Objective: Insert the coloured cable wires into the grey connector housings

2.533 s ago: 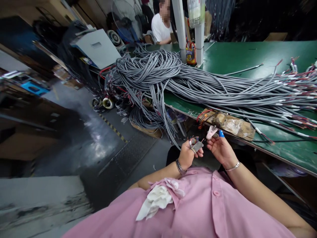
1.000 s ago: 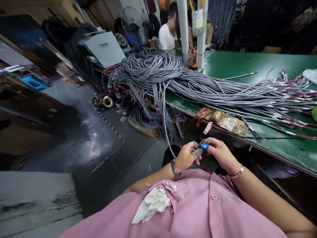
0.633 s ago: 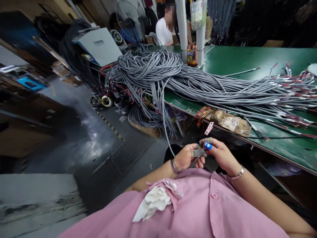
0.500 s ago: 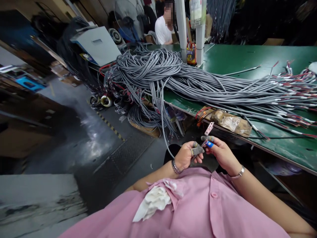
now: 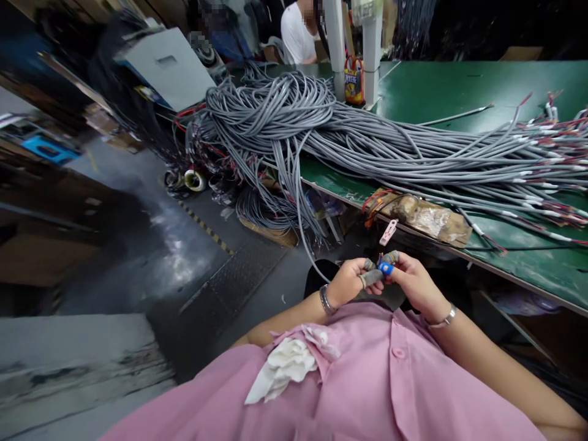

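My left hand [image 5: 349, 283] is closed in a pinch, its finger covers grey and worn, at the end of a grey cable [image 5: 301, 214] that hangs from the heap and passes behind the wrist. Thin coloured wire ends [image 5: 381, 258] poke up between the fingertips of both hands. Against them presses my right hand [image 5: 416, 283], also pinching, with a blue wrap on the thumb and grey covers on other fingers. The fingers hide most of the wires. Just above the hands, a pale pink clip-like piece [image 5: 388, 233] sticks out by the bench edge.
A thick bundle of grey cables [image 5: 367, 144] lies along the green bench [image 5: 441, 86], stripped ends at the right. A taped wooden block [image 5: 427, 222] sits on the bench edge. Behind stand a white post [image 5: 371, 55] and a person in a white shirt [image 5: 296, 33]. More cables hang below at left.
My hands have drawn closer together, and the fingertips now meet at the wires. The view has tipped down slightly, so the bench sits higher.
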Demonstrator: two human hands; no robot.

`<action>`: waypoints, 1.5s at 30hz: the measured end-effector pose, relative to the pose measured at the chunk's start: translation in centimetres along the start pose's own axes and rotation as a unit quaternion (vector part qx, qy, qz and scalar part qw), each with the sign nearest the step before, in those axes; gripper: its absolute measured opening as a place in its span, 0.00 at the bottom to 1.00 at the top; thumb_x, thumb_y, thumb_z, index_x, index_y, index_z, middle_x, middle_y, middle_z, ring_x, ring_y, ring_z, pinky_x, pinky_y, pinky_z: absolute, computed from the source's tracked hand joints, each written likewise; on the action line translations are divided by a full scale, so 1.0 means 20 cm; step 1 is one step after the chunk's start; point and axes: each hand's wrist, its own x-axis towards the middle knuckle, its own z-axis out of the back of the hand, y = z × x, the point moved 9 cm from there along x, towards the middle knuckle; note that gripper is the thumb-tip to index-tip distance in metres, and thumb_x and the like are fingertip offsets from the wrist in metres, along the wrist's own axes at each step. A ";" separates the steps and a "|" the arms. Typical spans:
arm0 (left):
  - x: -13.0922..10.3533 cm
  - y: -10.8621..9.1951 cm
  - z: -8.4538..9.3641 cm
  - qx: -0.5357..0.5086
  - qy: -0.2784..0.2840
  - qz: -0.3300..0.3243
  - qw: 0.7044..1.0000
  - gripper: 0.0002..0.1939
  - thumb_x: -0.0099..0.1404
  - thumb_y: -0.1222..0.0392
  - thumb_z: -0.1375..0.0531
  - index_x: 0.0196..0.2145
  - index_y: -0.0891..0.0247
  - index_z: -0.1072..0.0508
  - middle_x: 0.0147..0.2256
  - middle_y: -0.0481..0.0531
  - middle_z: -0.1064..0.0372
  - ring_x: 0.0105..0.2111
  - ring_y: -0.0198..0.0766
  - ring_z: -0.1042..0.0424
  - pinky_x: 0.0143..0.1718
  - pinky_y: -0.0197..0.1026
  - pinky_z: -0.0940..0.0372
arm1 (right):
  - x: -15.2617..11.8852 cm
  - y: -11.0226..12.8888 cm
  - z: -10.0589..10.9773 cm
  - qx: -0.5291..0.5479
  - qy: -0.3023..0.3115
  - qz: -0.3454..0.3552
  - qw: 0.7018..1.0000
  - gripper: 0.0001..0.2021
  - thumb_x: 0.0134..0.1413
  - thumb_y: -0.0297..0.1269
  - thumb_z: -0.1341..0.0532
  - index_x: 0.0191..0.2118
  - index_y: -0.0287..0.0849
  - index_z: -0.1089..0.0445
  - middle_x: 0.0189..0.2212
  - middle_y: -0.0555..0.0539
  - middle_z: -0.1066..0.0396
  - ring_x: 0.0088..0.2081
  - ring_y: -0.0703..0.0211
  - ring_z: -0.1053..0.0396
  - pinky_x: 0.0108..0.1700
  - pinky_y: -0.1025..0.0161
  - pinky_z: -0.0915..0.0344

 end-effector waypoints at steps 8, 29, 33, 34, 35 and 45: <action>0.01 0.02 0.00 0.006 -0.003 0.061 0.998 0.19 0.52 0.49 0.33 0.28 0.68 0.31 0.23 0.53 0.28 0.20 0.34 0.28 0.16 0.30 0.43 | 0.00 -0.02 0.01 -0.029 0.016 -0.003 0.999 0.12 0.50 0.44 0.35 0.34 0.41 0.31 0.26 0.52 0.33 0.26 0.65 0.38 0.30 0.65 0.39; 0.02 0.02 -0.05 0.025 0.056 0.083 0.995 0.21 0.56 0.44 0.37 0.30 0.67 0.31 0.22 0.53 0.29 0.19 0.35 0.29 0.15 0.30 0.43 | 0.01 0.00 0.05 -0.078 0.018 0.029 0.996 0.11 0.50 0.44 0.35 0.33 0.41 0.30 0.28 0.49 0.29 0.29 0.61 0.34 0.32 0.63 0.37; 0.03 0.02 -0.03 0.000 0.019 0.078 0.997 0.20 0.54 0.46 0.36 0.28 0.67 0.32 0.22 0.52 0.29 0.18 0.34 0.29 0.14 0.29 0.46 | 0.01 -0.03 0.07 -0.032 -0.016 -0.006 0.999 0.13 0.47 0.45 0.34 0.32 0.41 0.30 0.26 0.50 0.30 0.26 0.63 0.36 0.30 0.64 0.38; 0.02 0.02 -0.02 -0.012 -0.006 0.068 0.998 0.19 0.54 0.46 0.35 0.27 0.67 0.33 0.22 0.52 0.29 0.18 0.34 0.28 0.15 0.29 0.45 | 0.01 -0.04 0.07 -0.023 -0.024 -0.013 0.999 0.13 0.47 0.46 0.33 0.32 0.41 0.30 0.25 0.51 0.31 0.25 0.64 0.37 0.29 0.64 0.39; 0.02 0.02 0.00 -0.024 -0.033 0.056 0.998 0.19 0.54 0.47 0.35 0.27 0.67 0.33 0.22 0.52 0.29 0.19 0.34 0.28 0.15 0.29 0.45 | 0.00 -0.04 0.07 -0.019 -0.029 -0.017 0.999 0.13 0.47 0.46 0.33 0.31 0.40 0.30 0.25 0.51 0.31 0.24 0.64 0.38 0.28 0.64 0.39; 0.00 0.02 0.07 -0.135 -0.130 0.026 0.982 0.18 0.52 0.49 0.35 0.26 0.65 0.35 0.20 0.48 0.31 0.16 0.31 0.31 0.14 0.30 0.51 | -0.05 -0.02 0.04 -0.070 -0.016 0.038 0.997 0.12 0.49 0.46 0.34 0.32 0.42 0.30 0.27 0.49 0.30 0.29 0.60 0.35 0.33 0.61 0.36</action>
